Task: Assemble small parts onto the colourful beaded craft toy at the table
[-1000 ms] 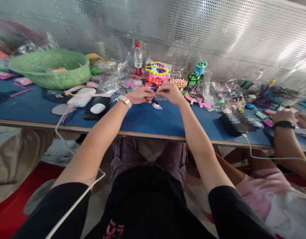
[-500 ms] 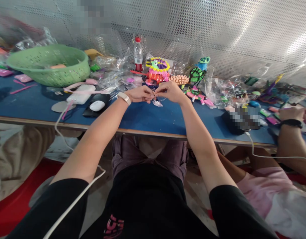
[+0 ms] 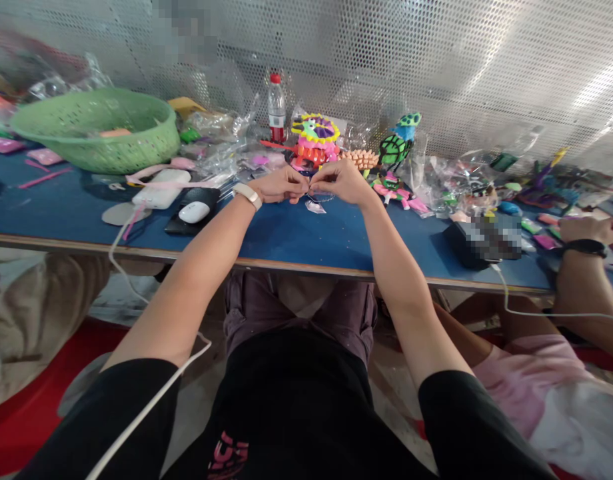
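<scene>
My left hand (image 3: 282,187) and my right hand (image 3: 338,181) meet fingertip to fingertip above the blue table (image 3: 306,237). Both are closed in a pinch on a tiny piece between them that is too small to name. A small clear packet (image 3: 316,207) lies on the table just below the hands. A pale band sits on my left wrist. Directly behind the hands stand colourful foam toys (image 3: 314,139).
A green basket (image 3: 96,130) stands at the back left, with a white power bank (image 3: 161,189), an earbud case (image 3: 195,213) and a cable beside it. A red-capped bottle (image 3: 275,107) and plastic bags line the mesh wall. Another person's arm (image 3: 584,263) rests at the right.
My hands stayed together in the same pinch, shifting only slightly. The view tilted a little.
</scene>
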`<state>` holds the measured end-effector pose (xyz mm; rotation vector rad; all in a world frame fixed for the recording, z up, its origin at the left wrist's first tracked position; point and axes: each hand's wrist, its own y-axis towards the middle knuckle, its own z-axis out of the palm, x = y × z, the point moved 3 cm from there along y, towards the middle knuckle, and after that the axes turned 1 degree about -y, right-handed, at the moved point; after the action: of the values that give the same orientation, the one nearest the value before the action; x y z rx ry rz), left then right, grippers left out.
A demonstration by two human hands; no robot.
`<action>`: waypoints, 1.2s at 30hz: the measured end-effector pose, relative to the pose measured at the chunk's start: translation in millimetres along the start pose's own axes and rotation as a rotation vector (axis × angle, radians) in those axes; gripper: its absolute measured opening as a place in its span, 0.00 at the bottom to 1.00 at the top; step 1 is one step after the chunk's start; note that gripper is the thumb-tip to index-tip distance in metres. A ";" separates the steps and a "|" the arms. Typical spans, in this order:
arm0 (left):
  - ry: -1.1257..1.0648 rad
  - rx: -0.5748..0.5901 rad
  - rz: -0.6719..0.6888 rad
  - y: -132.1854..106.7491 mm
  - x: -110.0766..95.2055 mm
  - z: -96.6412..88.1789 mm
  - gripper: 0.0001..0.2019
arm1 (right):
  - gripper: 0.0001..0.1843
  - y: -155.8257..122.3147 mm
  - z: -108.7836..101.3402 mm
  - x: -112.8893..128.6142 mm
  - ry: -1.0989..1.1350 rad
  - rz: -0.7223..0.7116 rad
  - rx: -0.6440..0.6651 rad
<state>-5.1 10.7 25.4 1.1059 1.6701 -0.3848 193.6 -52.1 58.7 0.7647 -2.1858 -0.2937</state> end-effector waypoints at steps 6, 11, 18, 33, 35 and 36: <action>-0.046 0.027 -0.009 -0.9 -0.5 1.8 0.38 | 0.14 -2.3 1.8 4.6 0.008 -0.030 0.030; -0.061 0.092 -0.025 -1.0 3.0 2.3 0.34 | 0.12 -2.0 4.4 -3.5 -0.014 -0.014 0.076; -0.005 0.037 -0.024 2.1 8.2 -1.7 0.26 | 0.05 -1.6 4.9 -4.6 -0.042 0.001 0.054; 0.092 -0.026 -0.047 2.4 12.6 -9.3 0.25 | 0.05 2.4 8.5 -13.6 -0.027 0.047 0.000; 0.057 -0.039 -0.041 1.7 11.7 -9.2 0.25 | 0.08 3.0 8.7 -16.8 0.029 0.060 -0.009; 0.037 -0.041 -0.040 1.4 11.0 -8.8 0.25 | 0.09 3.3 8.7 -18.6 0.058 0.066 -0.011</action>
<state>-9.4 22.9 19.6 1.0563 1.7279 -0.3558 195.2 -38.5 43.1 0.6851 -2.1485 -0.2463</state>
